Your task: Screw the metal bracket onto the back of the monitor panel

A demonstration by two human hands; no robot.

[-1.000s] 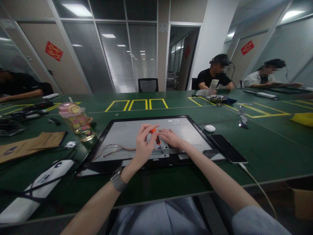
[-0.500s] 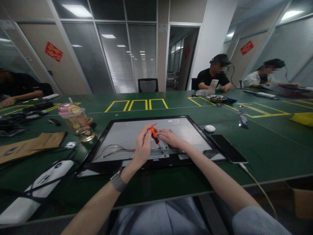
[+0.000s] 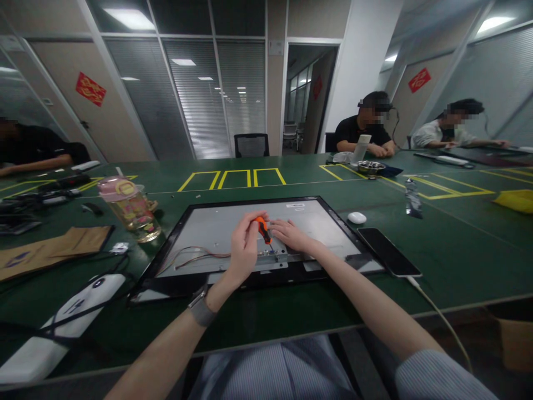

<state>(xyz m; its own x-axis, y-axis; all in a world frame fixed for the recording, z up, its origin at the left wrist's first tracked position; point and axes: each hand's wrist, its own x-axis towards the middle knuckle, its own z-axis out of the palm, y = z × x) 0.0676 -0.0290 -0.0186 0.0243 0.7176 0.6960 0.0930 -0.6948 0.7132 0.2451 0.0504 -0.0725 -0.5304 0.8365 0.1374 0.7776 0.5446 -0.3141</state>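
- Left hand (image 3: 245, 244) grips the screwdriver (image 3: 264, 230), tilted over the panel (image 3: 200, 222).
- Right hand (image 3: 293, 237) lies flat, fingers extended, on the panel.
- Screwdriver: probably light, stiff; best held by its handle (image 3: 261, 223).

A striped shirt (image 3: 270, 369) and grey-banded wristwatch (image 3: 203, 309) show.

The green table (image 3: 458, 239) bears a panel (image 3: 208, 225), phone (image 3: 388, 253) and bottle (image 3: 132, 214).

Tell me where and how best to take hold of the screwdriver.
Probably by the thick orange handle, from the left and above: it leans, top end up and left, while the thin shaft slants down toward the bracket.
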